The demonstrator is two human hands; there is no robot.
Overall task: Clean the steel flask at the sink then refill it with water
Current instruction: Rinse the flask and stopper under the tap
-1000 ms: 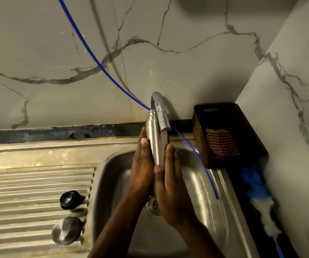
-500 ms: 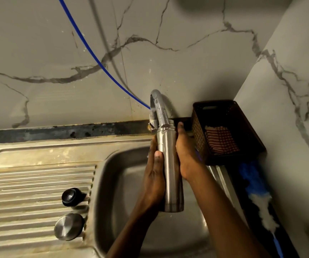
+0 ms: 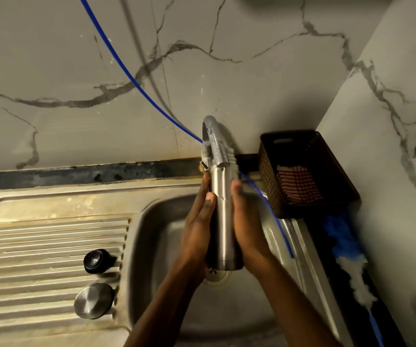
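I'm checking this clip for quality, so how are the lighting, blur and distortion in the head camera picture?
Head view: dim, warm light; soft glare on the upright steel flask and curved chrome tap; both hands, left hand and right hand, are slightly motion-blurred; the wide angle bows the steel sink's rim.

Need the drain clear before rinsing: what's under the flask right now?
Below the steel flask, pressed between left hand and right hand, part of the sink drain shows. The flask's base hides the rest.
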